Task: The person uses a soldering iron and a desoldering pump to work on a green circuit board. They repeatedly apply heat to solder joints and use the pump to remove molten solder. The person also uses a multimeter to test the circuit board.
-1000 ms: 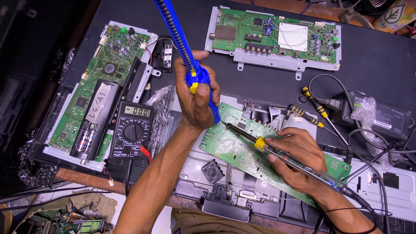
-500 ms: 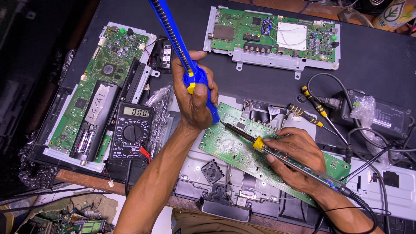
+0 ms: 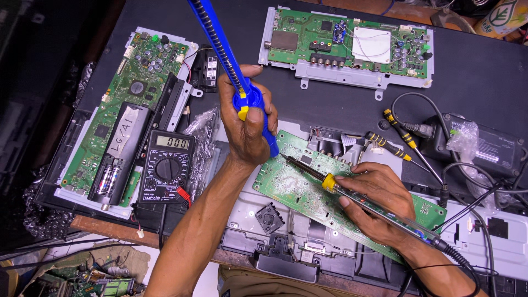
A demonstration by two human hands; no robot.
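Observation:
My left hand (image 3: pixel 247 122) grips a blue desoldering pump (image 3: pixel 223 52) with a yellow button, held upright so its nozzle meets the left end of a green circuit board (image 3: pixel 297 190). My right hand (image 3: pixel 379 199) holds a soldering iron (image 3: pixel 335 184) with a yellow collar like a pen. Its tip rests on the board right beside the pump's nozzle. The board lies tilted on a grey chassis (image 3: pixel 247 231) in front of me.
A black multimeter (image 3: pixel 165 166) with red and black leads sits left of my arm. Two more circuit boards lie at the far left (image 3: pixel 132 93) and top centre (image 3: pixel 346 44). Two yellow-and-black screwdrivers (image 3: pixel 399 135), a black power adapter (image 3: pixel 484 148) and cables lie to the right.
The pump and my left hand have shifted slightly, the pump leaning a little more upright. The soldering iron stays on the same spot of the board.

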